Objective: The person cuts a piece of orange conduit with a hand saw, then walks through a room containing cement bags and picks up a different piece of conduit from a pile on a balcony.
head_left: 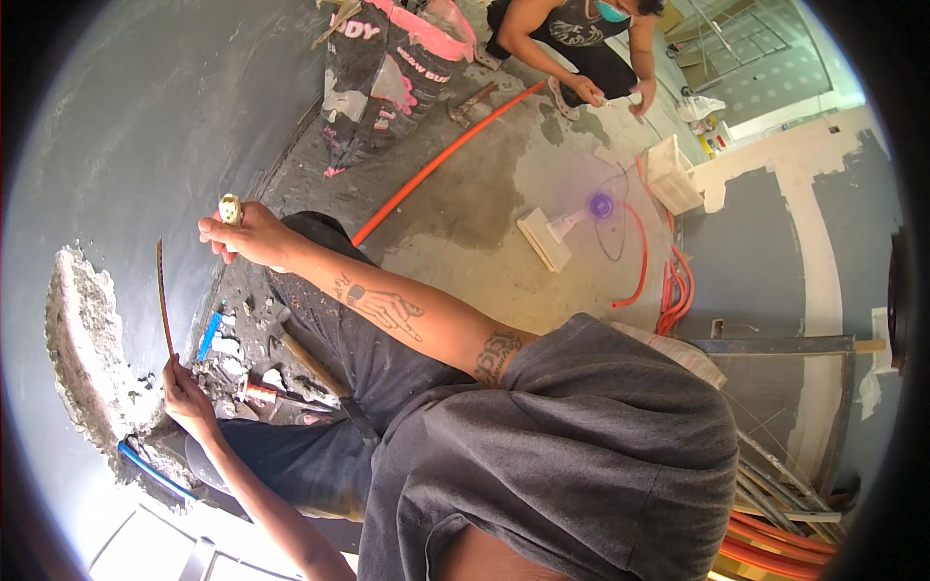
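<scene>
My right hand (254, 237) is closed around a small cream-coloured object (230, 209) with dark specks, perhaps a handle; most of it is hidden in the fist. Lower down, my left hand (190, 395) pinches the end of a thin, dark, slightly curved strip (161, 290) that stands up in front of the grey wall (145, 126). The strip's top end is apart from my right hand. A rough channel (82, 329) is broken into the wall beside my left hand. From its lower end a blue tube (155, 472) sticks out.
Rubble (232, 368), a short blue piece (209, 336) and a wooden-handled tool (315, 366) lie by my legs. An orange conduit (446, 150) crosses the floor near a torn black-and-pink bag (387, 87). A co-worker (581, 39) crouches beyond. A white bin (668, 174) stands right.
</scene>
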A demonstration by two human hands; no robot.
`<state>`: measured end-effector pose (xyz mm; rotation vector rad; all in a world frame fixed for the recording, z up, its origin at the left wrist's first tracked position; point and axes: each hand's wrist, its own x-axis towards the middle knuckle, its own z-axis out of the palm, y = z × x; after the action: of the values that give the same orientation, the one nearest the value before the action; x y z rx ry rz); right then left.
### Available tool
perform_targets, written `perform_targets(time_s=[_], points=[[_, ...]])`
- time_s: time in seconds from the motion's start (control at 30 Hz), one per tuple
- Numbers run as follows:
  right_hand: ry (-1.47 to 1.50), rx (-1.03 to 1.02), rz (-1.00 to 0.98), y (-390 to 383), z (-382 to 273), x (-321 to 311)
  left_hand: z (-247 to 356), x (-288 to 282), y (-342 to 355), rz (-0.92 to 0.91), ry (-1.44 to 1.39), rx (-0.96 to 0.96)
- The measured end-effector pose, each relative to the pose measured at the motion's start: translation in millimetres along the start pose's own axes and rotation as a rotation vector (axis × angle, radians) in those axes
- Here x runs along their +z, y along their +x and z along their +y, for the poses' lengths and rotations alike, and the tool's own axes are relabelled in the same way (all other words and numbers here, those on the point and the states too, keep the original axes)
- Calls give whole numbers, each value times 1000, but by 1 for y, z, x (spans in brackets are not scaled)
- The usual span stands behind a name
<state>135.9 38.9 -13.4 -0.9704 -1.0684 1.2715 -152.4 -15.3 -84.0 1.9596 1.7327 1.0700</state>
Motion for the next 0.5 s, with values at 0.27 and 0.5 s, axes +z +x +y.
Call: perform_targets(time_s=[0.27,0.5], points=[[27,16,6,-1,-1,1,-2,0,-1,5,12,-16],[48,9,1,-1,-1,0,0,-1,-1,-5,13,-10]])
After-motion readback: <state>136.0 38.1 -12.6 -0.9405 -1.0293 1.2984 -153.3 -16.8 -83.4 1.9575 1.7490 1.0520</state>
